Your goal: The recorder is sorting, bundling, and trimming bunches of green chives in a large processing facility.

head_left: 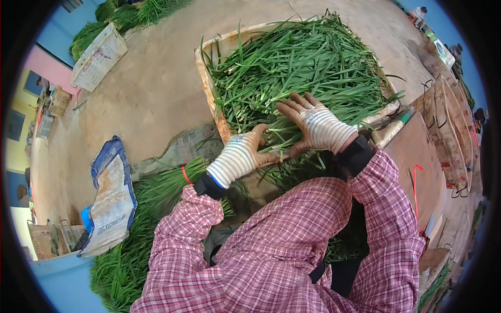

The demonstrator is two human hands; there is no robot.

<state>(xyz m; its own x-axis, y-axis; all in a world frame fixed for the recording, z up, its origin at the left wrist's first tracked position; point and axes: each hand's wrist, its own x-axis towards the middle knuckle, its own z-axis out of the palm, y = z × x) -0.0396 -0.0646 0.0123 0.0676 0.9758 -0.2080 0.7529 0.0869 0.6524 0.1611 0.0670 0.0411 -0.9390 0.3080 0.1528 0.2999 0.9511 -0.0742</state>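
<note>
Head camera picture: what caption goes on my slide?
Gloved left hand and right hand press on green chives piled in a shallow tray.

**Both gloved hands pressed down together, arms bent in front of the body**

Both arms come forward in pink checked sleeves, elbows bent, dark cuffs at the wrists. The left hand (239, 156) wears a striped fingerless glove; it lies palm down, fingers curled inward, thumb pointing toward the other hand. The right hand (313, 122), in the same kind of glove, lies flat just beside and beyond the left hand, fingers spread wide. The bare fingertips of the two nearly meet. The right forearm crosses farther forward than the left one.
</note>
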